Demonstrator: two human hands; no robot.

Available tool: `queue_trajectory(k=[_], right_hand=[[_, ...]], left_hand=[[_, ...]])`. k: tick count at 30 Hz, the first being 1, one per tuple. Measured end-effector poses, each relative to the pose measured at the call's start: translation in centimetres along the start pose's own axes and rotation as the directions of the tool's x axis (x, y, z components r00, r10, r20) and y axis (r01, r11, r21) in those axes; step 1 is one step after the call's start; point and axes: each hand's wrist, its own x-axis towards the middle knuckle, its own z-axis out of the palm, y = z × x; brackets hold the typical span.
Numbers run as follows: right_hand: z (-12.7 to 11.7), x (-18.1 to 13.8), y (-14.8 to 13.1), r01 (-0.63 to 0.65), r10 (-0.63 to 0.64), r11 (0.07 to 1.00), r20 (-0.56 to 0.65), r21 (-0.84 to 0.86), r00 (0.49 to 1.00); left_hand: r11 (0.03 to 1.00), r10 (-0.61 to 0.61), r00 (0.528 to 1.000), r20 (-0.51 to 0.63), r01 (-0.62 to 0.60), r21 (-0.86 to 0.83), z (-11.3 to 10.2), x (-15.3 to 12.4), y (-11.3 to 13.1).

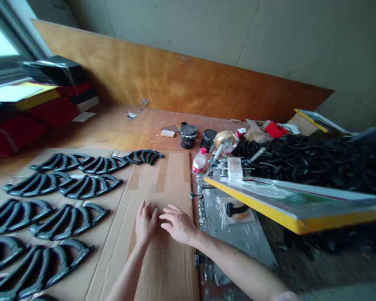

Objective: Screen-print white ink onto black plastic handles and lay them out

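Note:
My left hand [146, 222] is over the brown cardboard sheet [113, 259], its fingers loosely bent and apart, with nothing seen in it. Just to its right, my right hand [179, 223] has its fingers spread and also appears to hold nothing. Whether either hand touches the cardboard I cannot tell. Rows of black curved handle-like pieces [72, 221] lie on the cardboard to the left. A short row of the same pieces [144, 156] is farther back. Right of my hands, one black curved piece [236, 209] rests on a grey plate [232, 234] beneath a raised yellow-edged frame [253, 202].
A pile of black pieces [301, 163] lies behind the frame. At the back stand a bottle with a pink cap [199, 161], a black tub [188, 137] and a tape roll [224, 138]. Bundled red and black stacks [59, 92] sit at the left.

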Motion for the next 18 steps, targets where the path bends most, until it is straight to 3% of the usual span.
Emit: queue_trajectory(k=[3, 5, 7, 9, 13, 16, 18], right_hand=[[-4.5, -7.3, 1.3, 0.023, -0.024, 0.999, -0.021, -0.035, 0.999], [-7.9, -11.2, 3.9, 0.010, -0.018, 0.994, -0.079, -0.111, 0.997], [-11.0, -13.9, 7.4, -0.013, -0.011, 0.978, -0.114, -0.210, 0.993], [-13.2, -15.3, 11.1, -0.018, -0.006, 0.954, -0.081, -0.299, 0.997], [-14.2, -15.6, 16.0, 0.087, -0.083, 0.927, 0.028, -0.365, 0.996], [-13.4, -15.4, 16.8, 0.130, -0.140, 0.924, 0.000, -0.361, 0.990], [-13.1, -15.3, 16.7, 0.097, -0.120, 0.921, -0.038, -0.378, 0.992]], left_hand=[[0.991, -0.124, 0.989, 0.085, 0.128, -0.040, -1.2, -2.5, 1.5], [0.969, -0.214, 0.970, 0.111, 0.226, -0.098, -2.0, -4.0, 3.9], [0.943, -0.257, 0.962, 0.094, 0.271, -0.194, -2.5, -5.6, 7.8], [0.917, -0.220, 0.974, 0.063, 0.228, -0.326, -2.7, -7.2, 12.9], [0.818, -0.059, 0.998, -0.033, 0.029, -0.574, -2.4, -9.3, 23.8], [0.689, -0.040, 0.992, -0.123, -0.062, -0.722, -2.6, -9.7, 30.3], [0.606, -0.039, 0.991, -0.127, -0.078, -0.792, -3.1, -9.4, 33.5]])
